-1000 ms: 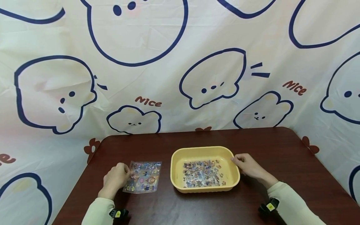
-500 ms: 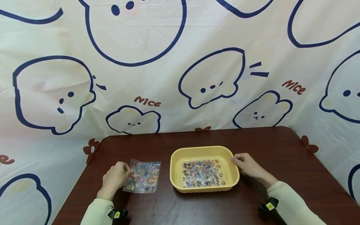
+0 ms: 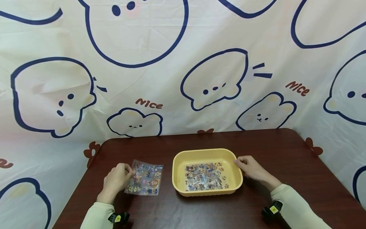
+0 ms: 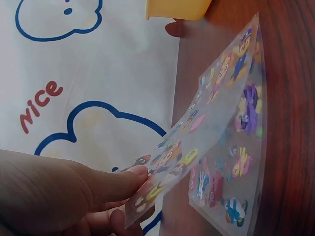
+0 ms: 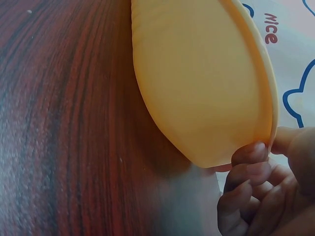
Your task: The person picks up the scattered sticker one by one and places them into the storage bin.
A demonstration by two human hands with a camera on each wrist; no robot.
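My left hand (image 3: 115,180) pinches the left edge of a clear sticker sheet (image 3: 150,178) printed with small cartoon characters. In the left wrist view the thumb lies on top of the raised sheet (image 4: 182,142), which slants up from a second clear printed sheet (image 4: 256,142) under it. To the right sits a shallow yellow plastic tray (image 3: 179,173), with a dense patch of small colourful cartoon cutouts (image 3: 204,176) on its floor. My right hand (image 3: 251,168) grips the tray's right rim, the thumb on one side and curled fingers (image 5: 251,152) on the outer wall.
Both things lie on a dark red-brown wooden table (image 3: 148,213). A white cloth (image 3: 171,79) with blue cartoon outlines hangs behind and at both sides of it. Each wrist wears a black camera strap (image 3: 118,218).
My left hand has risen a little, lifting the sheet's upper left corner further from the table. My right hand keeps its grip on the tray; the whole head view has shifted slightly.
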